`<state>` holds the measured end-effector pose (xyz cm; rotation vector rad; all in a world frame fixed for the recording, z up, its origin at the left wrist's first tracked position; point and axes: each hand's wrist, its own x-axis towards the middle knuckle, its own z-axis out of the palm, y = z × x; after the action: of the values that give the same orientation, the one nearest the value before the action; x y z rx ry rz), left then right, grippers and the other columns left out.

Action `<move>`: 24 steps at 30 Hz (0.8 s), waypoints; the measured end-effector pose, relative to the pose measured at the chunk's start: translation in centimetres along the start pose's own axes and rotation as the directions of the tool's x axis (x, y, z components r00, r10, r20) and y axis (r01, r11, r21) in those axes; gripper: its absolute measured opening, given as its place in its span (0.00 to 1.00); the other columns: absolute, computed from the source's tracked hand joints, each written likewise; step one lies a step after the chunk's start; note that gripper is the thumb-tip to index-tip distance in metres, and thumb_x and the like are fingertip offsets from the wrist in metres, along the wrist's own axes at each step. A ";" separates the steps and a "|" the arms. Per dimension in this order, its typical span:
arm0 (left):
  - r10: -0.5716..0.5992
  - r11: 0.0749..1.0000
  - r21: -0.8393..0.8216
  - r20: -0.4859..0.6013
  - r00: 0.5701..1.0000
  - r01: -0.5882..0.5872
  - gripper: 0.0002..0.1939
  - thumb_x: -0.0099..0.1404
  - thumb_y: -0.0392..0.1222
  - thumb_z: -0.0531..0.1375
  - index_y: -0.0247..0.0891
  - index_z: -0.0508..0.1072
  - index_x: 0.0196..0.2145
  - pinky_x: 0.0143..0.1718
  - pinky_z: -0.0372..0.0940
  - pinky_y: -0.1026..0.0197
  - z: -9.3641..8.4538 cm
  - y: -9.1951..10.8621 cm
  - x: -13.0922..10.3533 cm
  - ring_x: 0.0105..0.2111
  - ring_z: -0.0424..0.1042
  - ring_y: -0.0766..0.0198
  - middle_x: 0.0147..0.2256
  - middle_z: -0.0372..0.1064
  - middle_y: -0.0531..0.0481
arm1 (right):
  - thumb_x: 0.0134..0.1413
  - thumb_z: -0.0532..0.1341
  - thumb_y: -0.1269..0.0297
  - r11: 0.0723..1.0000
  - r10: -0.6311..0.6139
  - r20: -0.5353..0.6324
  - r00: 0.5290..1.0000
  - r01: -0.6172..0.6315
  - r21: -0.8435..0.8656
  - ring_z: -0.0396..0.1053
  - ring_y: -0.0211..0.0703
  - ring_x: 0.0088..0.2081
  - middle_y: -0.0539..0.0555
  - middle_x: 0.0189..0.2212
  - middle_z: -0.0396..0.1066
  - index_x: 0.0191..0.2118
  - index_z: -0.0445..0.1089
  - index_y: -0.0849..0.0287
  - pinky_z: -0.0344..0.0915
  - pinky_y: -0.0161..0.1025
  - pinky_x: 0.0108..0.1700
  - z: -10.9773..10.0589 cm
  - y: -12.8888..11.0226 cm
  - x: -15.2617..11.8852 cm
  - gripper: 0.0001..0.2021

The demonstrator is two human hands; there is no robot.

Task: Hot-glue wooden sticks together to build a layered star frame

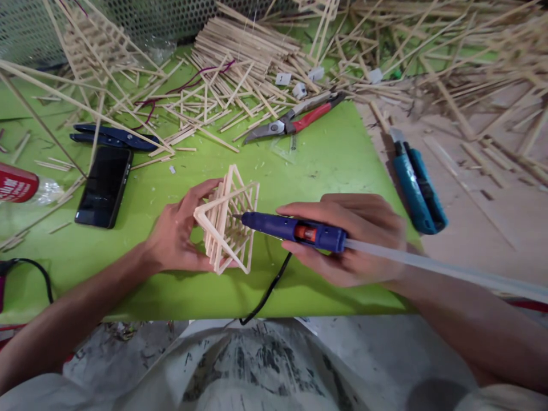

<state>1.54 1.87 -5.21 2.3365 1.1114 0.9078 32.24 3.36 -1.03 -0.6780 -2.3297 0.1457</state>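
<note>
My left hand (180, 228) grips a small star-shaped frame of thin wooden sticks (218, 220) from its left side, fingers behind and thumb below. Wrapped in my right hand (355, 240) is a blue hot glue gun (278, 226), pointing left. Its nozzle tip reaches the sticks in the middle of the frame; whether it touches them I cannot tell. A long translucent glue stick (428, 265) runs out of the gun's back end past my right wrist. The gun's black cord (268, 294) hangs down over the table's front edge.
Red-handled pruning shears (295, 119), dark blue pliers (113, 137), a black phone (104, 187) and a red-labelled bottle (21, 184) lie around the green table (325, 165). A teal box cutter (417, 182) rests at right. Piled sticks (244, 48) fill the back.
</note>
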 end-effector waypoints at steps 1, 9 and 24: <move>0.055 0.998 -0.032 -0.001 0.999 -0.055 0.60 0.54 0.69 0.74 0.41 0.55 0.73 0.28 0.80 0.53 0.0 0.0 0.2 0.32 0.80 0.57 0.48 0.81 0.44 | 0.71 0.63 0.57 1.000 0.002 -0.001 1.000 -0.002 0.000 0.66 0.37 0.21 0.49 0.28 0.77 0.53 0.70 0.57 0.65 0.37 0.26 0.0 0.0 0.0 0.12; 0.108 0.993 -0.052 0.021 0.994 -0.107 0.58 0.57 0.64 0.74 0.40 0.53 0.74 0.32 0.82 0.51 -0.5 0.3 0.6 0.37 0.81 0.55 0.58 0.75 0.36 | 0.72 0.62 0.56 0.998 0.051 0.017 0.999 -0.051 -0.021 0.67 0.37 0.21 0.46 0.26 0.76 0.53 0.70 0.56 0.66 0.37 0.27 -0.1 -0.2 -0.3 0.11; 0.136 0.984 -0.112 -0.024 0.990 -0.138 0.60 0.57 0.72 0.72 0.40 0.56 0.75 0.38 0.78 0.49 0.0 -0.5 0.2 0.37 0.80 0.56 0.59 0.74 0.34 | 0.68 0.65 0.57 0.997 0.044 0.009 0.999 -0.045 0.068 0.68 0.39 0.22 0.48 0.28 0.78 0.52 0.70 0.56 0.65 0.40 0.28 -0.1 0.0 -0.2 0.13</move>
<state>1.38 2.28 -5.44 2.3381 0.8895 1.0126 32.44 3.28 -1.14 -0.6966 -2.3066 0.2465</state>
